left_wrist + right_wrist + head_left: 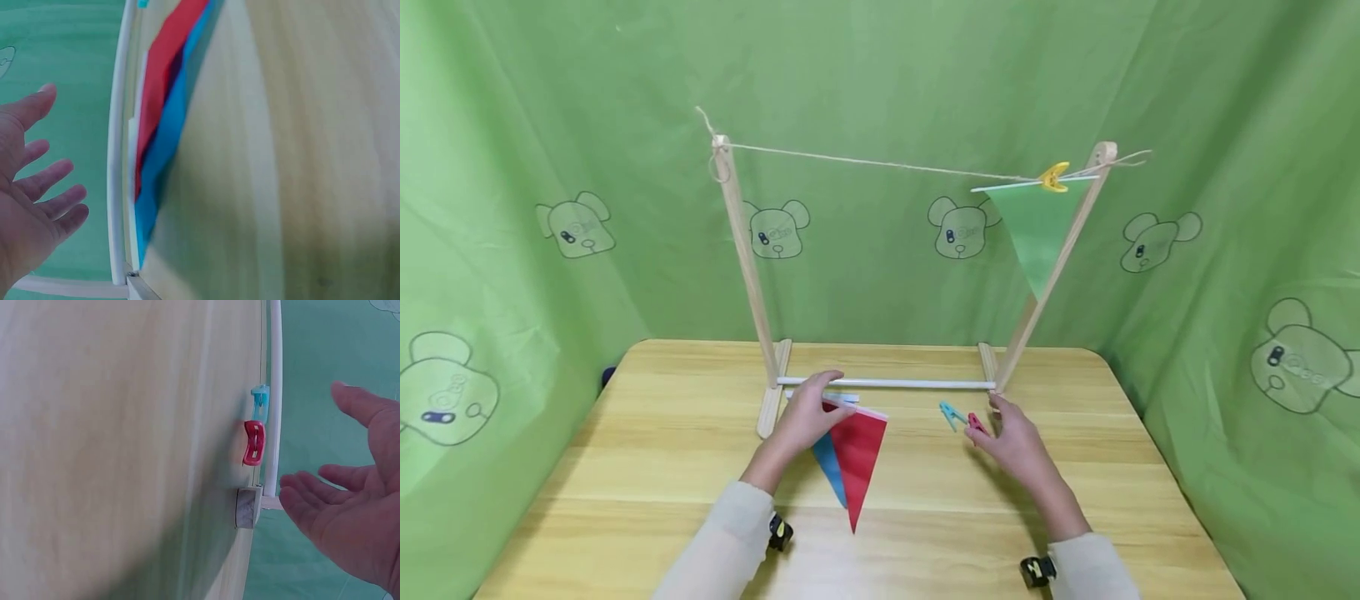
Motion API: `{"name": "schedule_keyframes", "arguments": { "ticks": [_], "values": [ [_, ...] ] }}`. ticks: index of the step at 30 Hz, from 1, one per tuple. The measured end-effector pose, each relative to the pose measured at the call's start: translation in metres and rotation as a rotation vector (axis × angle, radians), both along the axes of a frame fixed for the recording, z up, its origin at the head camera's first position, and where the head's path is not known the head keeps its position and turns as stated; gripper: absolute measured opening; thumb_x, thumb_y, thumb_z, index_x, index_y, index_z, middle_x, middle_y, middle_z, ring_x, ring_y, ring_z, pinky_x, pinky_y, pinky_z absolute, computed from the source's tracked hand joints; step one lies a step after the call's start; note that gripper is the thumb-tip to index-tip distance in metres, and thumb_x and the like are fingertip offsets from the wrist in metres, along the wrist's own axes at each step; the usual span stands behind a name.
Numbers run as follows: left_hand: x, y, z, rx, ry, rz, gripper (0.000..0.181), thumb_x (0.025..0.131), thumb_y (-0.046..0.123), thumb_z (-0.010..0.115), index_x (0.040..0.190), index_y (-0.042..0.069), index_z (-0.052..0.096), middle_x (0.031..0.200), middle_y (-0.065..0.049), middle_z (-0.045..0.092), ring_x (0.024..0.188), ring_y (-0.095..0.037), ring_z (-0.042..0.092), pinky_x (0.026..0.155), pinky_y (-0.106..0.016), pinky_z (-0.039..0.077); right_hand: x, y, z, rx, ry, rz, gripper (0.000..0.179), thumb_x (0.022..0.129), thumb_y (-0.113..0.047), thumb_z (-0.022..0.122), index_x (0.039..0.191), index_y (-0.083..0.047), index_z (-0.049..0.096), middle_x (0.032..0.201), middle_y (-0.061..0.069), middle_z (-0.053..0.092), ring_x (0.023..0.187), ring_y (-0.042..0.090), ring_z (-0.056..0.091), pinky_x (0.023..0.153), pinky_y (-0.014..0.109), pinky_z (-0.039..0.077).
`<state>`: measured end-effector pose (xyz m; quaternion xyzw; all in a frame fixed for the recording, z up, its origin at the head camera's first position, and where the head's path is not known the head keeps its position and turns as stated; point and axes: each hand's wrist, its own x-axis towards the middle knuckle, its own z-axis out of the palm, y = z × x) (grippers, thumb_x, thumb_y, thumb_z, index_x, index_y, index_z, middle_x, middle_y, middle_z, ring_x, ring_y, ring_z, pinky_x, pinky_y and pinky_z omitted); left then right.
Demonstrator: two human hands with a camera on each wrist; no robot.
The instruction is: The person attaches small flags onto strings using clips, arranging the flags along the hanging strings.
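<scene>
My left hand (806, 415) hovers over two triangular flags, its fingers loosely spread and holding nothing, as the left wrist view shows. On top lies the red flag (860, 443), partly covering the blue flag (828, 468); both have a white stick along the top edge. Over on the right, my right hand (1013, 440) is above the table beside a red clothespin (254, 443), apart from it, thumb and fingers parted. A light-blue clothespin (952, 413) lies close by. From the string (865, 162) hangs a green flag (1037, 229), clipped by a yellow clothespin (1054, 177).
Two wooden posts, the left post (745, 258) and the right post (1060, 258), hold the string above the table (925, 517). A white rod (917, 384) joins their feet. Green curtain (865, 75) surrounds the table's back and sides.
</scene>
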<state>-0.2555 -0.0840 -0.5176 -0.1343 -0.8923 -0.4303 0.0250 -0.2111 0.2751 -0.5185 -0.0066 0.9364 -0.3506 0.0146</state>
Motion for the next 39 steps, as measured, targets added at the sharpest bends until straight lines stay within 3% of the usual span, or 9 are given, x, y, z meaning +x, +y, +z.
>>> {"name": "schedule_keyframes", "arguments": {
  "ticks": [9,13,17,22,28,39],
  "values": [
    [0.0,-0.007,-0.017,-0.132,0.03,0.002,0.06,0.089,0.023,0.083,0.141,0.006,0.059,0.141,-0.016,0.061,0.135,-0.036,0.054,0.114,-0.051,0.045,0.002,-0.005,-0.006,0.074,-0.002,0.001,0.078,0.093,-0.03,0.077,0.147,0.014,0.041,0.138,0.036,0.056,0.127,0.053,0.055,0.108,0.062,0.046],
    [0.0,-0.009,-0.022,-0.167,0.053,0.025,0.059,0.088,0.023,0.084,0.139,0.005,0.061,0.139,-0.017,0.063,0.132,-0.038,0.055,0.112,-0.052,0.047,0.001,-0.009,-0.01,0.12,-0.01,-0.008,0.073,0.09,-0.03,0.079,0.141,0.014,0.049,0.119,0.03,0.065,0.104,0.04,0.065,0.096,0.058,0.055],
    [0.001,-0.012,-0.027,-0.201,0.062,0.042,0.058,0.089,0.024,0.083,0.139,0.005,0.061,0.139,-0.016,0.063,0.131,-0.038,0.055,0.11,-0.053,0.049,0.0,-0.013,-0.012,0.163,-0.019,-0.019,0.063,0.089,-0.031,0.081,0.13,0.01,0.057,0.101,0.019,0.066,0.085,0.027,0.061,0.08,0.049,0.058],
    [0.001,-0.013,-0.032,-0.238,0.086,0.053,0.057,0.087,0.02,0.085,0.138,0.005,0.063,0.138,-0.015,0.065,0.129,-0.039,0.056,0.11,-0.053,0.048,-0.002,-0.018,-0.01,0.213,-0.007,-0.012,0.041,0.089,-0.029,0.081,0.106,0.003,0.063,0.079,0.008,0.057,0.07,0.022,0.052,0.059,0.035,0.047],
    [-0.001,-0.013,-0.037,-0.265,0.112,0.064,0.057,0.085,0.019,0.087,0.136,0.004,0.064,0.136,-0.015,0.066,0.128,-0.04,0.056,0.109,-0.054,0.048,-0.003,-0.021,-0.01,0.245,-0.026,-0.026,0.033,0.089,-0.029,0.081,0.089,-0.006,0.059,0.075,0.006,0.053,0.067,0.021,0.05,0.057,0.032,0.043],
    [-0.011,-0.012,-0.042,-0.248,0.107,0.097,0.05,0.086,0.018,0.085,0.13,0.004,0.068,0.13,-0.015,0.069,0.121,-0.039,0.059,0.106,-0.052,0.049,-0.001,-0.018,-0.011,0.292,-0.004,-0.05,0.034,0.088,-0.035,0.081,0.086,-0.009,0.059,0.076,0.005,0.054,0.067,0.022,0.05,0.054,0.032,0.04]
  ]
}}
